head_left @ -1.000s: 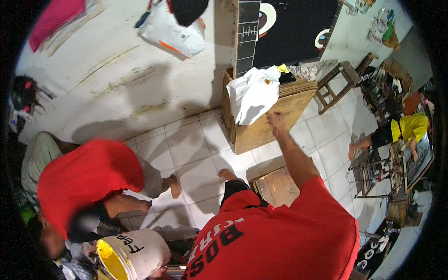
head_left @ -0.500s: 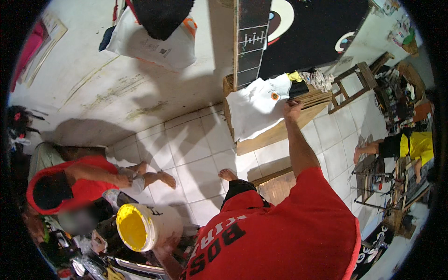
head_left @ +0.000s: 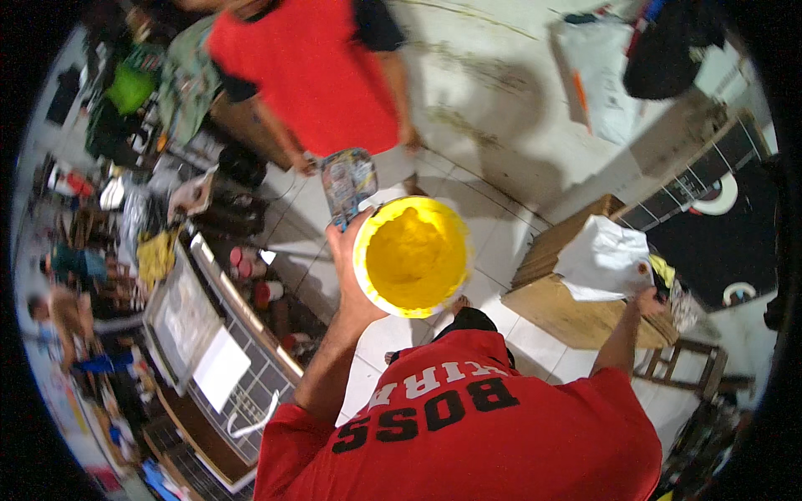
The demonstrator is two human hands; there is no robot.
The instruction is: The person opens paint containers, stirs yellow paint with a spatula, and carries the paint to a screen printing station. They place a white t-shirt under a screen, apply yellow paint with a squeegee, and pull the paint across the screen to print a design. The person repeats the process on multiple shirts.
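My left hand grips the side of a round pail of yellow paint, with paint smeared around its rim. Just beyond those fingers is a flat, paint-stained paddle-like piece with a blue lower end; whether my hand or the co-worker's touches it, I cannot tell. On the right, my arm stretches out to a white T-shirt with a small round print, spread over a stack of wooden boards. My right hand is at the shirt's near edge, its fingers curled; what they hold is too small to make out.
A co-worker in a red shirt stands just ahead. To the left is a worktable with a framed panel and a white sheet. Paint containers stand beneath. A wooden frame is beyond my right arm.
My view has swung to the left. The paint pail is now held up in front of me, and the co-worker, bent low before, stands upright. My right hand is still by the T-shirt.
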